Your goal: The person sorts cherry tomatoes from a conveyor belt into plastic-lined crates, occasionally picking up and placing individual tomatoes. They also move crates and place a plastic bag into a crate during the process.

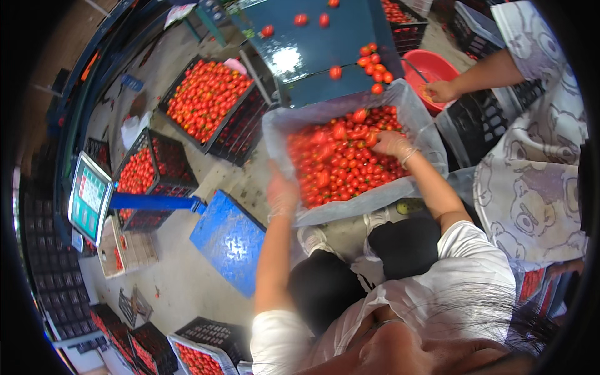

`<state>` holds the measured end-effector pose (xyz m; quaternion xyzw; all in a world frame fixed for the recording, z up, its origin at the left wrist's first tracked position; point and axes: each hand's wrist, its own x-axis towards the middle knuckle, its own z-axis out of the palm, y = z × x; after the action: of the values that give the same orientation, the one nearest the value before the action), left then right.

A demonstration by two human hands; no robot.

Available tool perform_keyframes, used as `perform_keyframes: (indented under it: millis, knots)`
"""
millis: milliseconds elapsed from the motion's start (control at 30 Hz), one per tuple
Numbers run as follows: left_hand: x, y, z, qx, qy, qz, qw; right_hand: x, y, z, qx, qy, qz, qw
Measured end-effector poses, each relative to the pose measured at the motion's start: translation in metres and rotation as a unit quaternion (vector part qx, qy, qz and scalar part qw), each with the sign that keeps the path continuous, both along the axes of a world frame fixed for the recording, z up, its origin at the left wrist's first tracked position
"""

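Note:
A crate lined with pale translucent plastic (pixel 356 208) stands before me, filled with small red tomatoes (pixel 347 164). My left hand (pixel 282 190), in a thin glove and blurred, is at the crate's left side; whether its fingers grip the rim cannot be told. Inside the crate, my right hand (pixel 393 143), also thinly gloved, touches the tomatoes near the right side, its fingertips partly hidden among them. Above the crate's far edge ends a dark blue-green chute (pixel 318 86), with several tomatoes (pixel 375 65) on its surface.
A platform scale (pixel 229 243) with a blue plate and a tilted display (pixel 90 199) stands at left. Black crates of tomatoes (pixel 208 103) sit beyond it. At right, a co-worker's hand (pixel 440 91) reaches over a red basin (pixel 431 65). More tomato crates (pixel 197 358) lie at lower left.

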<state>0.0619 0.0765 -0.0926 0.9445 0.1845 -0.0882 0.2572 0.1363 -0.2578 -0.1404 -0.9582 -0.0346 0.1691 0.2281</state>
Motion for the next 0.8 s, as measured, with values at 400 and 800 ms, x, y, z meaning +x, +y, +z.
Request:
perform_keyframes:
  millis: [400, 800]
  knots:
    - [-0.005, -0.012, -0.021, 0.002, 0.010, -0.047, 0.999, -0.102, 0.015, 0.006, -0.037, -0.073, -0.045, 0.996]
    - [0.011, -0.044, -0.003, -0.045, -0.042, -0.050, 0.997, -0.116, 0.050, 0.015, 0.004, -0.235, -0.016, 0.972]
